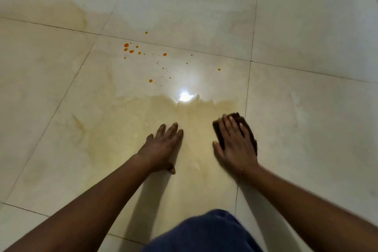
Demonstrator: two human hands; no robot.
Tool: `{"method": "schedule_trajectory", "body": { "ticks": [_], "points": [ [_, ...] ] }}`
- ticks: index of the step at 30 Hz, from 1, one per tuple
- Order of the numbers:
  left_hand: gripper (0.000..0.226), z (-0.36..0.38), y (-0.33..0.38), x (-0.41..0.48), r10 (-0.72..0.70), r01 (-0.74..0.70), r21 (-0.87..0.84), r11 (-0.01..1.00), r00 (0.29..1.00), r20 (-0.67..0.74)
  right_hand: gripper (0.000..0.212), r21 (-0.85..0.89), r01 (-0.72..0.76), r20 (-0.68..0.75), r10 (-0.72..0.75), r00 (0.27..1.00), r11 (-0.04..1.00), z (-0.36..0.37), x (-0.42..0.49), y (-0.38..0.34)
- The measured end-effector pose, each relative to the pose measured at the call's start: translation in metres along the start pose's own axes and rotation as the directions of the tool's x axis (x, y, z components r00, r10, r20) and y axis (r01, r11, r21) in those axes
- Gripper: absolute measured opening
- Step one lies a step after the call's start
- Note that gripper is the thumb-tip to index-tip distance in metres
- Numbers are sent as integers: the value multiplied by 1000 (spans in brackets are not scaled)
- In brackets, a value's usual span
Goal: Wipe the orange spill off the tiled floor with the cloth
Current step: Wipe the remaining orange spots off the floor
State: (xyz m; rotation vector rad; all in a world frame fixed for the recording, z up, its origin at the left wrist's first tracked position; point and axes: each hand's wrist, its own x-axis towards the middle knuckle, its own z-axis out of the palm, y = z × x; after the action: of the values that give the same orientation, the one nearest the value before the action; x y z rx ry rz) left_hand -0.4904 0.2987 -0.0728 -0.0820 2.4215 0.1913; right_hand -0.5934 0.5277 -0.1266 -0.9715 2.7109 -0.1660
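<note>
Orange drops point(131, 48) lie scattered across the cream tiled floor point(61, 80), from the upper left of the middle tile towards its right. Nearer to me a pale yellowish wet smear point(143, 125) covers the tile, with a ragged far edge. My right hand point(235, 145) presses flat on a dark brown cloth point(248, 129) at the smear's right side, beside a grout line. Most of the cloth is hidden under the palm. My left hand point(163, 147) rests flat on the wet tile with fingers spread and nothing in it.
A bright lamp reflection point(185, 96) glares on the floor at the smear's far edge. Grout lines point(248, 88) cross the tiles. A blue-clothed knee point(206, 233) shows at the bottom centre. A fainter stained patch point(67, 14) lies on the far left tile.
</note>
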Motion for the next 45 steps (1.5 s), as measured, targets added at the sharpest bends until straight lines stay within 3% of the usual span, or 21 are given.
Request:
{"method": "schedule_trajectory", "body": {
  "ticks": [3, 6, 11, 15, 18, 20, 22, 24, 30, 32, 38, 40, 42, 44, 45],
  "points": [
    [127, -12, 4, -5, -27, 27, -3, 1000, 999, 44, 75, -30, 52, 7, -51, 999, 998, 3, -37, 9],
    [123, -24, 6, -8, -10, 6, 106, 994, 999, 37, 77, -34, 56, 57, -54, 997, 998, -8, 5, 7],
    [122, -55, -2, 25, 158, -133, 281, 950, 985, -69, 79, -31, -14, -24, 13, 1000, 999, -18, 83, -17],
    [123, -93, -16, 67, 284, -221, 491, 843, 957, -57, 74, -39, 107, 3, -107, 994, 993, -9, 33, -9],
    [124, -113, -24, 97, 364, -258, 584, 770, 929, -71, 72, -97, 149, 37, -146, 989, 984, -19, 62, 20],
    [128, -117, -31, 117, 392, -267, 584, 767, 915, -97, 74, -134, 89, -6, -91, 996, 987, -35, 127, 33],
    [130, -114, -43, 138, 407, -277, 543, 793, 904, -132, 75, -127, -57, -21, 55, 998, 990, -44, 185, 33],
    [131, -111, -53, 146, 415, -298, 483, 824, 896, -155, 74, -68, -171, -39, 169, 985, 983, -42, 196, 19],
    [129, -121, -47, 138, 408, -346, 373, 861, 908, -99, 69, -40, -106, 34, 108, 994, 994, -35, 96, -1],
    [129, -121, -47, 139, 418, -354, 361, 863, 901, -117, 69, -40, -142, 87, 145, 986, 989, -44, 115, 5],
    [127, -109, -59, 152, 453, -375, 345, 861, 872, -184, 69, -7, -334, -132, 330, 935, 943, -58, 254, 32],
    [125, -104, -66, 145, 442, -355, 334, 873, 866, -234, 69, 27, -240, -115, 242, 964, 970, -54, 248, 15],
    [120, -92, -75, 127, 352, -295, 224, 929, 891, -287, 70, 23, 8, 10, -8, 1000, 1000, -45, 200, -10],
    [116, -79, -85, 109, 229, -203, 111, 973, 907, -354, 71, -36, 218, 75, -215, 974, 975, -48, 185, 5],
    [114, -73, -94, 100, 177, -157, 84, 984, 911, -373, 71, -80, 254, 57, -250, 966, 964, -53, 201, 14]
  ]
}}
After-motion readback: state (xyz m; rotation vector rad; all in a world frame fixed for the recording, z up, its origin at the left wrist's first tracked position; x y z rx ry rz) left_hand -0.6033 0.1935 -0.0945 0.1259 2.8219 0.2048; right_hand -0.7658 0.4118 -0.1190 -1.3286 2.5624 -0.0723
